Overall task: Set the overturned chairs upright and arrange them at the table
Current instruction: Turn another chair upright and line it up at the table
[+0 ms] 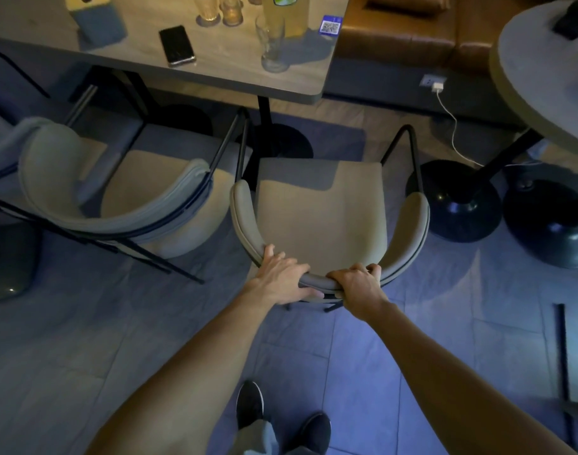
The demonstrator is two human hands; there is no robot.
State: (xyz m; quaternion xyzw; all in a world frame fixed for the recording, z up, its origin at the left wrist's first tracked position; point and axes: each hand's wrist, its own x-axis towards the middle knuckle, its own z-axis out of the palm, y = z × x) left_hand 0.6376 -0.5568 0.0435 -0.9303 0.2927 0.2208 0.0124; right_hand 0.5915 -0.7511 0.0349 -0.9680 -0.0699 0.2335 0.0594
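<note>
Beige chair (320, 211) upright, both hands' grip clamped on its backrest, second chair (117, 178) beside, table (235, 77) ahead.

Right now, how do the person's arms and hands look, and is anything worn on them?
Both arms are bare up to the frame edge: no sleeves show. The left hand and right hand carry no gloves, and no watch, ring or bracelet is visible.
</note>
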